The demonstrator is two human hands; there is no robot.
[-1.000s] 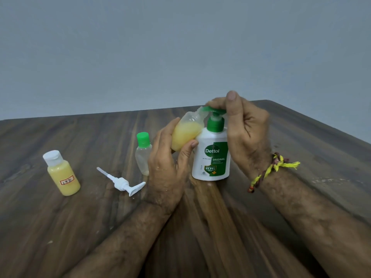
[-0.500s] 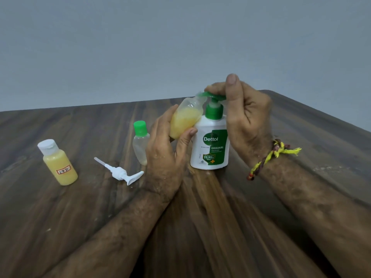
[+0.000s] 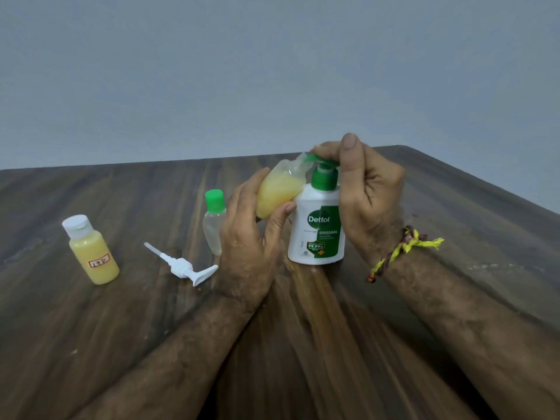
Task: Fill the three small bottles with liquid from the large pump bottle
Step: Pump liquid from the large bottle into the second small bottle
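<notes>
Tilting small bottle (image 3: 277, 194) mouth up-right under pump bottle (image 3: 318, 228) spout; left fingers (image 3: 280, 216) gripping, right fingers (image 3: 328, 151) pressing pump.

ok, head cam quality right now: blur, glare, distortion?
Head view: soft, even light, no glare; wide-angle bend in the table edge; forearms smeared near the bottom edge; Dettol bottle label legible; left hand and right hand fairly sharp.

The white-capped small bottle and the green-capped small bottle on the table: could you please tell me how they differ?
The white-capped bottle is full of opaque yellow liquid; the green-capped bottle looks clear and nearly empty. The white-capped bottle bears a small handwritten label, the green-capped bottle none visible. The white-capped bottle stands alone at far left; the green-capped bottle is partly hidden behind the left hand. Both stand capped.
</notes>
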